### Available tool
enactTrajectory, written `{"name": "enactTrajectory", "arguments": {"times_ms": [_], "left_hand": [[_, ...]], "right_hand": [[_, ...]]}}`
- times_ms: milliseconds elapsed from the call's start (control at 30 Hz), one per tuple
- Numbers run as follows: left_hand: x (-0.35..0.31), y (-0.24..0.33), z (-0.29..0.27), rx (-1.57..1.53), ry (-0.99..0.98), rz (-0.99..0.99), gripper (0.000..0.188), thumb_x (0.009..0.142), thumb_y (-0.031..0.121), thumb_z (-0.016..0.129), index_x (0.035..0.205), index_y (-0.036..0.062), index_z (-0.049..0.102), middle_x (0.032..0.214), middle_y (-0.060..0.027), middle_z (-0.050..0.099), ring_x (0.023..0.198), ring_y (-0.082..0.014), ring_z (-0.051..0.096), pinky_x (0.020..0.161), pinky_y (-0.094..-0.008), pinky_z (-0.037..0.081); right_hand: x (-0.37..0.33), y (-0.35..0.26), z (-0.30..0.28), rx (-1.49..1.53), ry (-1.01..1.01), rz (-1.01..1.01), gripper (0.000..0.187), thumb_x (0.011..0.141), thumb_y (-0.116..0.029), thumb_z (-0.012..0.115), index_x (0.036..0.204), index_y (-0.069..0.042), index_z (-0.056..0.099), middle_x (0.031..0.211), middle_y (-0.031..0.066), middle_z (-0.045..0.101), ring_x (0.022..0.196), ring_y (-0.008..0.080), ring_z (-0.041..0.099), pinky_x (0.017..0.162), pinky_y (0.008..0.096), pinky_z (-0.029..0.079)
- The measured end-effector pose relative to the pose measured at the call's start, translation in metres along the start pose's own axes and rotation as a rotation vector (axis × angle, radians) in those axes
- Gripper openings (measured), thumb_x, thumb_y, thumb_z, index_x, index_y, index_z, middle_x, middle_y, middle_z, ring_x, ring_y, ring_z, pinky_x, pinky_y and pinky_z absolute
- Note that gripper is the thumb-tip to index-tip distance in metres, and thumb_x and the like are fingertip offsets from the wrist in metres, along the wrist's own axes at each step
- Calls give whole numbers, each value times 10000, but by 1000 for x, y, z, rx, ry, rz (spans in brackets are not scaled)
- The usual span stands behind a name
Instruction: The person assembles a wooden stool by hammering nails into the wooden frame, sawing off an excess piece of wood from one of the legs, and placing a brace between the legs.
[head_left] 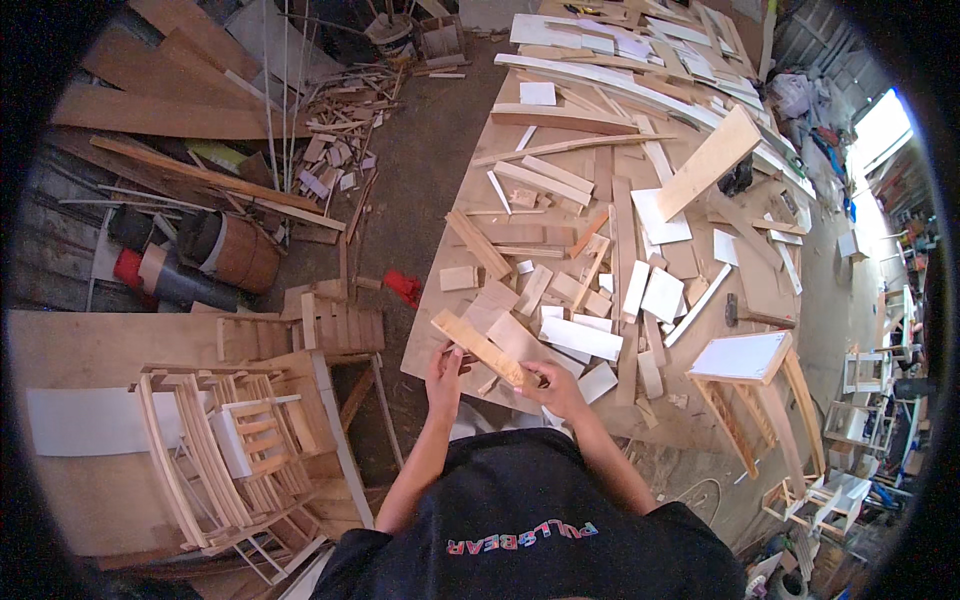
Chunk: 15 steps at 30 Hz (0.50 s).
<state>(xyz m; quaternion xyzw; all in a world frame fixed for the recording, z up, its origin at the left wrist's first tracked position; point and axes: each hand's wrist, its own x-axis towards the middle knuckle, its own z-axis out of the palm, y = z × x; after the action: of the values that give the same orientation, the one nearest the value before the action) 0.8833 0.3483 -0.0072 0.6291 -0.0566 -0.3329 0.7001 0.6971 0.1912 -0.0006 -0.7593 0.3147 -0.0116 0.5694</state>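
Between my two hands I hold a short pale wooden board [478, 346], tilted, above the near edge of the worktable. My left hand [446, 368] grips its left end, and my right hand [552, 386] is closed on its right end. Just beyond the board lie flat wood pieces [518, 338] and a white-faced offcut [582, 338]. The undersides of my fingers are partly hidden by the board.
The large worktable [420, 345] is strewn with offcuts and long strips. A hammer [757, 315] rests near its right edge. A white-topped stool [742, 358] stands at the right. Stacked wooden frames [215, 455] lie at the left, and a scrap pile [345, 135] covers floor beyond.
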Motion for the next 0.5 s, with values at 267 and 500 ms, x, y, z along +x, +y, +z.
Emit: {"name": "enactTrajectory", "arguments": {"times_ms": [267, 500], "left_hand": [[28, 14, -58, -19, -134, 48, 396, 1052, 228, 593, 1385, 27, 523, 1078, -58, 716, 944, -173, 704, 848, -305, 520], [65, 24, -89, -32, -162, 40, 356, 1047, 219, 598, 1350, 40, 545, 1117, -41, 698, 979, -160, 696, 834, -294, 509]], "right_hand": [[5, -11, 67, 101, 97, -41, 530, 836, -275, 855, 1276, -39, 680, 1137, 87, 691, 972, 141, 649, 818, 297, 538], [9, -40, 95, 88, 93, 117, 548, 835, -191, 853, 1306, 2, 650, 1179, 69, 694, 991, 126, 642, 855, 284, 530]]}}
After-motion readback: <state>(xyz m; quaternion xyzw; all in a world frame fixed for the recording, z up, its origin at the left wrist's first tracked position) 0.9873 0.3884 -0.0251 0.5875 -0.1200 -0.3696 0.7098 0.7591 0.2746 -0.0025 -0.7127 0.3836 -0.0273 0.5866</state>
